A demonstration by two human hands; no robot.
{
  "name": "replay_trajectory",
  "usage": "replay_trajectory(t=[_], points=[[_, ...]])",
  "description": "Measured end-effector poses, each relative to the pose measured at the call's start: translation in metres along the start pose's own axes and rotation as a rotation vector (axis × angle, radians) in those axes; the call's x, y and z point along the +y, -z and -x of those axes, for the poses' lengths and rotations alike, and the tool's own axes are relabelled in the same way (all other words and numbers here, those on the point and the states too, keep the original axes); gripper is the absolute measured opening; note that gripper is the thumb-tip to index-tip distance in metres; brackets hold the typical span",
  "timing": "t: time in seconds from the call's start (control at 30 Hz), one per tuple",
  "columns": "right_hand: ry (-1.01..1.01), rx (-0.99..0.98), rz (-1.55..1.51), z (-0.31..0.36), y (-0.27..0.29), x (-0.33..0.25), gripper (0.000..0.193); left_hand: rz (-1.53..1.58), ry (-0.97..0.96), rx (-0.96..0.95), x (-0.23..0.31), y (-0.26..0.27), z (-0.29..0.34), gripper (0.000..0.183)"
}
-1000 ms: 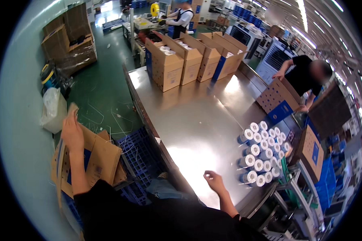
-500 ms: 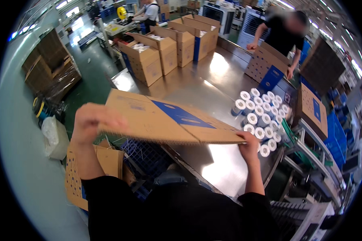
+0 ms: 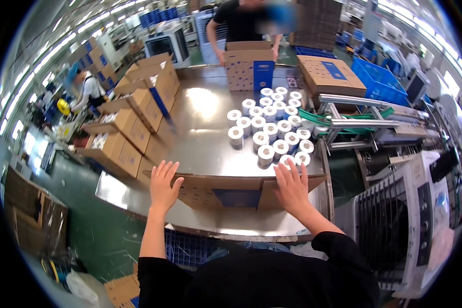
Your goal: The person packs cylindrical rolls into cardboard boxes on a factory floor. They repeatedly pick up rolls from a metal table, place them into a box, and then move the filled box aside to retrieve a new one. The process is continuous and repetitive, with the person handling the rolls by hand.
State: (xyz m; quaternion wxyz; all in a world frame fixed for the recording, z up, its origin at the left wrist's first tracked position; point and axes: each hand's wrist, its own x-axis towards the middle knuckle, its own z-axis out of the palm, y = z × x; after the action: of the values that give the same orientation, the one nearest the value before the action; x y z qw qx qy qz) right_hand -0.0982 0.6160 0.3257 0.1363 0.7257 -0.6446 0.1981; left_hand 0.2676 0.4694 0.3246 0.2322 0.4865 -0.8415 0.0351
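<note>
A brown cardboard carton [image 3: 200, 196] with a blue panel stands upright across the near side of the metal table, its long top edge facing me. It looks mostly flat; its inside is hidden. My left hand [image 3: 164, 189] rests against the carton's left part, fingers stretched upward and thumb apart. At its right part, my right hand [image 3: 292, 191] lies over the top edge with fingers spread. Neither hand is wrapped round anything. Just beyond the right hand stand several white cylinders [image 3: 261, 137] with ring-shaped tops, grouped on the table.
Filled open cartons [image 3: 119, 154] line the left side of the metal table [image 3: 200, 149]. Across it, a person [image 3: 241, 23] holds an open carton [image 3: 240, 69]. A roller conveyor [image 3: 359, 123], a closed carton [image 3: 331, 74] and a blue crate [image 3: 377, 79] are at right.
The carton, held tilted in the air before, is now upright on the table. Both hands have shifted onto its top area and their fingers have spread. My view has turned right.
</note>
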Motion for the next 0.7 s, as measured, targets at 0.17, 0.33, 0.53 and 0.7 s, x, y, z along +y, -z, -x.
replay_trajectory(t=[0.17, 0.33, 0.53, 0.7], points=[[0.112, 0.109, -0.065, 0.044, -0.002, -0.011, 0.035, 0.056, 0.003, -0.261, -0.001, 0.011, -0.051, 0.051], [0.062, 0.236, -0.321, 0.05, -0.003, -0.022, 0.015, -0.055, 0.016, -0.673, -0.043, 0.022, -0.078, 0.05], [0.657, -0.178, -0.897, -0.011, -0.002, -0.007, 0.016, -0.458, 0.109, -0.777, -0.01, 0.033, -0.087, 0.05], [0.431, -0.961, -0.232, 0.008, -0.141, 0.003, 0.019, 0.192, 0.259, -1.644, 0.053, -0.018, -0.033, 0.079]])
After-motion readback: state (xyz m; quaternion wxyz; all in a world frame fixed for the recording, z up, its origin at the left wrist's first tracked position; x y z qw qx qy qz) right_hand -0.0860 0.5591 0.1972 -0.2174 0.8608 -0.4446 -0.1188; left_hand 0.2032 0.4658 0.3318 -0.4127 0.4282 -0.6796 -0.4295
